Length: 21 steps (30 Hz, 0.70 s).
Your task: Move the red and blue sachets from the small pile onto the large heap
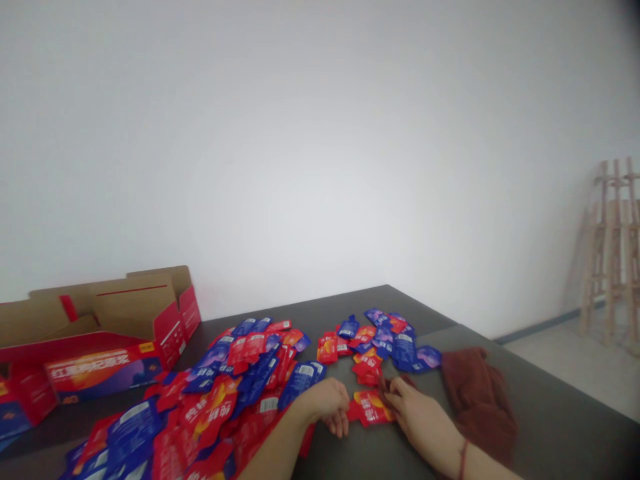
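Many red and blue packets [210, 407] lie in a large heap on the dark table [540, 407]. My left hand [327, 405] rests at the heap's right edge, its fingers curled; whatever they hold, if anything, is hidden. To its right, my right hand [407, 407] pinches a piece of brown cloth beside a red packet [371, 408] that lies flat on the table. Beyond both hands is a smaller group of red and blue packets [383, 340]. A brown cloth [480, 400] lies crumpled to the right of my right hand.
Open red cardboard boxes [105, 370] with brown insides stand at the left. A white wall [320, 160] rises behind the table. Wooden stands [610, 253] are on the floor at the far right, past the table's edge.
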Tool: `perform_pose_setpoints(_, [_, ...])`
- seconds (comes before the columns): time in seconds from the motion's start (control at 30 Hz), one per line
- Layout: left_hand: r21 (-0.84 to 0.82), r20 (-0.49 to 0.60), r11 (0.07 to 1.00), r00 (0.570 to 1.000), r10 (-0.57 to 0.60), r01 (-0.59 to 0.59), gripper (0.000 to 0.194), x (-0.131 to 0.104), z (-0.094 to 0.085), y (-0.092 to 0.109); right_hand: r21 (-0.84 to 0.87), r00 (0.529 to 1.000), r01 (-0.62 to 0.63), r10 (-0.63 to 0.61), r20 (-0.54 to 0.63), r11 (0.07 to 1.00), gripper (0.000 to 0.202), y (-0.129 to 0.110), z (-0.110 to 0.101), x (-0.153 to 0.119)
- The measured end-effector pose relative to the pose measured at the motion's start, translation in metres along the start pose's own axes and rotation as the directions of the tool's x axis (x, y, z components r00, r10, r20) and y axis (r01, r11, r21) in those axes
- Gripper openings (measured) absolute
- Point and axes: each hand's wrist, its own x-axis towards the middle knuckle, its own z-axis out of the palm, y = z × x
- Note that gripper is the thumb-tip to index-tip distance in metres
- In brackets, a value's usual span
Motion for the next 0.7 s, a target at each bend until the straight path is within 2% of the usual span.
perform_pose_setpoints(0.13, [-0.002, 0.021, 1.000, 1.000, 0.017, -0.017, 0.024, 0.001, 0.000, 0.002, 0.014, 0.993, 0.107, -0.108, 0.053, 0.994, 0.034, 0.006, -0.009, -0.019])
perform_pose_setpoints(0.27, [-0.005, 0.022, 1.000, 0.999, 0.024, -0.024, 0.025, 0.001, 0.000, 0.003, 0.011, 0.966, 0.221, -0.221, 0.138, 0.975, 0.036, -0.016, -0.013, -0.022])
perform_pose_setpoints(0.4, [-0.002, -0.011, 1.000, 1.000, 0.021, -0.021, 0.019, -0.003, 0.000, 0.003, 0.052, 0.956, 0.274, -0.278, 0.094, 0.960, 0.033, -0.031, -0.006, -0.009])
perform_pose_setpoints(0.5, [0.000, -0.025, 1.000, 1.000, 0.014, -0.014, 0.015, -0.006, 0.000, 0.003, 0.056, 0.972, 0.223, -0.226, 0.060, 0.973, 0.031, -0.023, 0.000, -0.007])
perform_pose_setpoints(0.6, [-0.001, -0.032, 1.000, 0.999, 0.006, -0.006, 0.014, -0.006, -0.001, 0.004, 0.043, 0.995, 0.083, -0.085, 0.049, 0.996, 0.031, -0.002, -0.001, -0.015])
perform_pose_setpoints(0.7, [-0.011, -0.023, 1.000, 1.000, 0.006, -0.006, 0.013, -0.005, -0.002, 0.003, 0.026, 0.998, -0.039, 0.037, 0.049, 0.999, 0.028, 0.018, -0.009, -0.023])
